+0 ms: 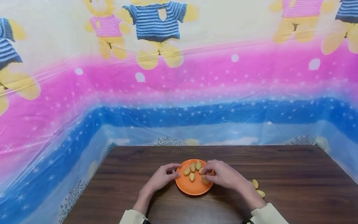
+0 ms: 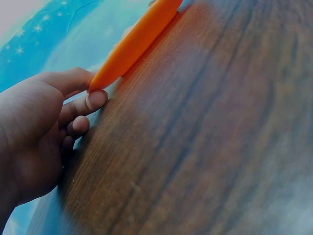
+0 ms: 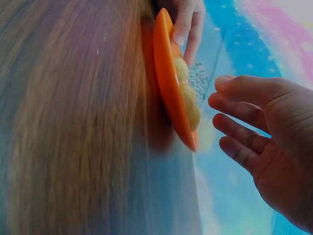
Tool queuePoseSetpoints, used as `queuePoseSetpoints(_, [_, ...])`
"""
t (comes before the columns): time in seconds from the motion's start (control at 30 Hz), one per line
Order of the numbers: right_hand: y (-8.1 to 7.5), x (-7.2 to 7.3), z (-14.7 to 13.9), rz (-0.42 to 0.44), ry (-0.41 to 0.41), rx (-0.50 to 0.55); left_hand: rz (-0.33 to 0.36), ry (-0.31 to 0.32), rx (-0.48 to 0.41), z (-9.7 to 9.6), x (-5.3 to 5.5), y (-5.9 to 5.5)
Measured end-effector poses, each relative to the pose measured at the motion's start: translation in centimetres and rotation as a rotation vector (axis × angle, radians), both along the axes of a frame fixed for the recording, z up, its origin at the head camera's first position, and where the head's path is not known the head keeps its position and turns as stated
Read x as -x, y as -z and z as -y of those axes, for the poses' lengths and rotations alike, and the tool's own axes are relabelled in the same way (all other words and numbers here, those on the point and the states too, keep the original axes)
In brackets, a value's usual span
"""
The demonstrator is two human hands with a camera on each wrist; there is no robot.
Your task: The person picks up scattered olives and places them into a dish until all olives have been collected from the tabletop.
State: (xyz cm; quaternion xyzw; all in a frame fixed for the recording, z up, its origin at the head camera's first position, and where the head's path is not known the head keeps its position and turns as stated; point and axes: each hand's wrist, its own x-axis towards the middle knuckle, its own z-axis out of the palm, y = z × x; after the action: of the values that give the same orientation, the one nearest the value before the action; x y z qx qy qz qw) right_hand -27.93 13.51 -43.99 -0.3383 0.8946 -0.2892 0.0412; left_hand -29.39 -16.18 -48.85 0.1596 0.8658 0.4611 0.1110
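An orange plate (image 1: 194,188) lies on the dark wood table and bears several oval, yellow-brown, nut-like pieces (image 1: 192,177). My left hand (image 1: 162,177) pinches the plate's left rim; in the left wrist view, the thumb and fingers of that hand (image 2: 39,117) close on the edge from both sides. Over the plate's right side hovers my right hand (image 1: 223,175), partly covering some pieces. From the right wrist view, the right hand's (image 3: 269,127) fingers are loosely bent and spread from the thumb, with nothing between them, a little apart from the pieces (image 3: 188,105).
Two more nut-like pieces (image 1: 260,193) lie on the table beside my right forearm. The wooden table (image 1: 117,189) has its far edge against a hanging cloth (image 1: 179,115) printed with bears and snowflakes, which also runs along the left and right sides.
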Motion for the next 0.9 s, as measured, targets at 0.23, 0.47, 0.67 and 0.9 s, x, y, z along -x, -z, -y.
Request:
queuePoseSetpoints(0.23, [0.0,-0.5,-2.2,-0.003,0.048,0.007,0.0,0.0,-0.004,-0.1,-0.1,-0.1])
queuePoseSetpoints(0.47, [0.1,-0.9,-3.9,0.018,0.088,-0.007,0.006,0.003,-0.01,-0.1,-0.2,-0.3])
queuePoseSetpoints(0.67, [0.5,-1.1,-5.6,0.028,0.111,-0.023,0.005,-0.002,-0.007,-0.1,-0.2,-0.3])
queuePoseSetpoints(0.9, [1.0,-1.4,-7.6,0.025,0.134,-0.02,-0.006,0.0,-0.002,-0.1,-0.1,-0.1])
